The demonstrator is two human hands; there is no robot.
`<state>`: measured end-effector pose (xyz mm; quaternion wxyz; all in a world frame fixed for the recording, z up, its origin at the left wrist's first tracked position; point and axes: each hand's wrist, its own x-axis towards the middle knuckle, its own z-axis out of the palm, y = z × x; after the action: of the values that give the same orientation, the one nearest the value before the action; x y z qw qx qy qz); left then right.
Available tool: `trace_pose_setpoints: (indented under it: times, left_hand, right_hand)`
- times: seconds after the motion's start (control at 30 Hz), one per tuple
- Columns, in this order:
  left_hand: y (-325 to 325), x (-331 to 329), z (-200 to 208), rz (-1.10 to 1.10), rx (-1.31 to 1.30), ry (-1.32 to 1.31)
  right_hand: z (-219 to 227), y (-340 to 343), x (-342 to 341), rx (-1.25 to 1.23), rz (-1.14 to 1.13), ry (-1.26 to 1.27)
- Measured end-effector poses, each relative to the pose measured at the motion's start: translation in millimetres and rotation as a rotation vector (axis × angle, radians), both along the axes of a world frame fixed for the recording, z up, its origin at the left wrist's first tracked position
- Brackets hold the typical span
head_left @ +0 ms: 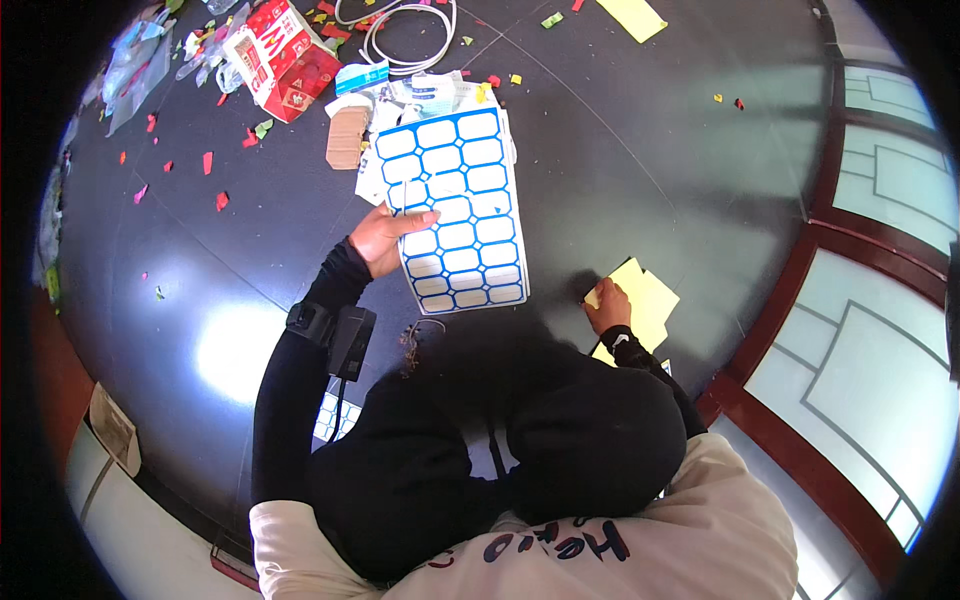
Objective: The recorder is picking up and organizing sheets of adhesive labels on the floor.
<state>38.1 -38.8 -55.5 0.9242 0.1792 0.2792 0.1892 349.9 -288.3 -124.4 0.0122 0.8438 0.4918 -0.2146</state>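
My left hand [380, 240] grips the left edge of white label sheets [462, 235] with blue-outlined boxes, its thumb lying on top. The sheets are tilted slightly, and their far end overlaps other papers. Down on the right, my right hand [608, 308] has its fingers curled at the left edge of some yellow paper sheets [650, 302], which lie fanned on the dark floor. Its fingertips are partly hidden. Part of the yellow paper passes under my right wrist.
Beyond the labels lie a brown cardboard piece [347, 138], a blue-and-white packet [433, 93], a red-and-white box [282, 62] and a coiled white cable [413, 68]. Colored scraps dot the floor. Another yellow sheet [634, 16] lies far right. Red-framed glass panels [850, 370] stand at right.
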Motion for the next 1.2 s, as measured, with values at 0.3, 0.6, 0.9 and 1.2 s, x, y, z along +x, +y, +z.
trace_pose_setpoints:
  times: [0.3, 0.6, 0.9, 1.2]
  left_hand:
    - [-6.6, 1.0, 5.9, 0.006, 0.013, 0.016]
    - [-1.1, -9.1, 28.3, -0.046, 0.257, 0.068]
    - [9.4, 2.2, 27.5, -0.317, 0.332, -0.259]
    - [-28.0, 29.7, 109.0, -0.879, 0.203, -0.203]
  right_hand:
    - [34.3, 13.9, 4.1, -0.07, -0.07, -0.05]
    - [169.5, 41.0, 5.6, 0.365, 0.039, 0.327]
    - [308.7, 39.7, -141.9, 0.412, -0.007, 0.838]
    - [291.0, 29.9, -133.7, 0.741, -0.415, 0.65]
